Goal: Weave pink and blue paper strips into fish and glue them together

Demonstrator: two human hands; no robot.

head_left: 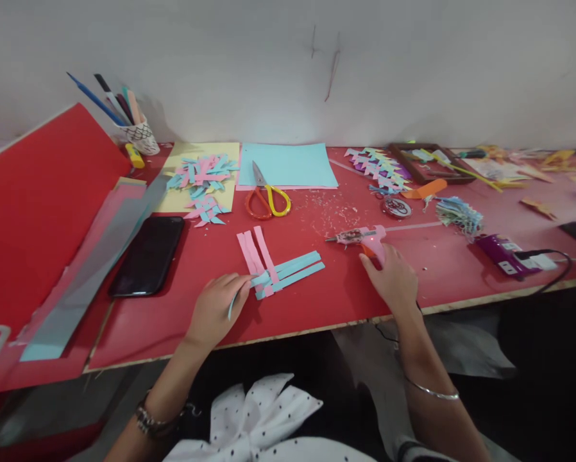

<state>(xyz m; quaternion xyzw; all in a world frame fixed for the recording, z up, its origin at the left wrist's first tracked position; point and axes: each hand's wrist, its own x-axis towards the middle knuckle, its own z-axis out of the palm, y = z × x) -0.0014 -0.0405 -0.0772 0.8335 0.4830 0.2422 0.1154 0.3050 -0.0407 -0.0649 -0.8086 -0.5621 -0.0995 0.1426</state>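
Note:
My left hand is closed, its thumb and fingers pinching a blue paper strip at the left side of woven paper strips. Pink strips of this piece point away from me and blue ones point right. The fingers of my right hand are around the handle of a pink hot glue gun with an orange trigger. Its nozzle points left and it rests on the red table; part of the handle is hidden by the hand.
Behind the weave lie scissors, blue paper sheets and a heap of folded paper pieces. A black phone and long paper strips are at left. A purple box with a cable sits at right.

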